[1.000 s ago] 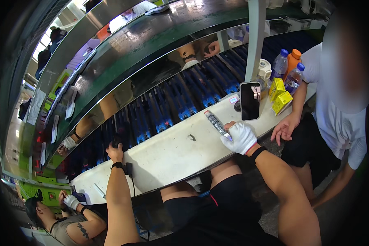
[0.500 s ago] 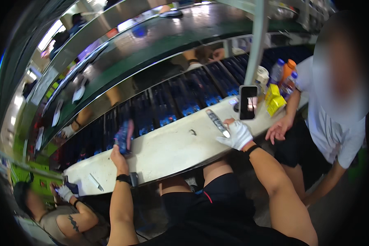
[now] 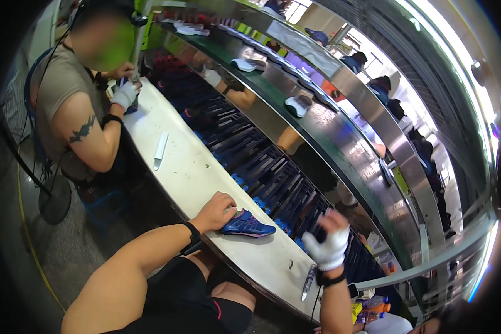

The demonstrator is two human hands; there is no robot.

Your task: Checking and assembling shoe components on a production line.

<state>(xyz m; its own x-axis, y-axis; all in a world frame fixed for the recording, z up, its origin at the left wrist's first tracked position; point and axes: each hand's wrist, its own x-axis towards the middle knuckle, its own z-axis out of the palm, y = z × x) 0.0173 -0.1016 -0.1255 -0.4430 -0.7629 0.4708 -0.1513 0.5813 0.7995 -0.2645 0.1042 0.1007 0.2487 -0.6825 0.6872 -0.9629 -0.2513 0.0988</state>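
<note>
Obs.: since the last two frames our view has swung left, and the blue shoe [image 3: 248, 224], tipped up at the rack edge half a second ago, now lies lengthwise over the white bench [image 3: 179, 146], toe pointing away from our left hand [image 3: 217, 212]. We judge its sole to be down on the bench top, though the contact line is partly shaded. For the work, we take this to mean that the shoe is clear of the rack [image 3: 270, 181] and within reach of both hands.

Left hand: bare, fingers curled in at the heel and collar end; we read it as gripping there. The thumb is hidden, so we cannot tell how firmly.

Right hand [image 3: 329, 245]: white glove, bare fingertips, raised above the rack side of the bench. Fingers spread, thumb apart, blurred; we see nothing in it. It no longer touches the slim tool [image 3: 309, 283] with the dark patterned grip, which lies on the bench just below it.

The two hands are apart, the shoe between them. Also noted: a small dark scrap [image 3: 290, 264] near the tool; a pale flat strip [image 3: 161, 150] farther along, toward the co-worker [image 3: 83, 111].
</note>
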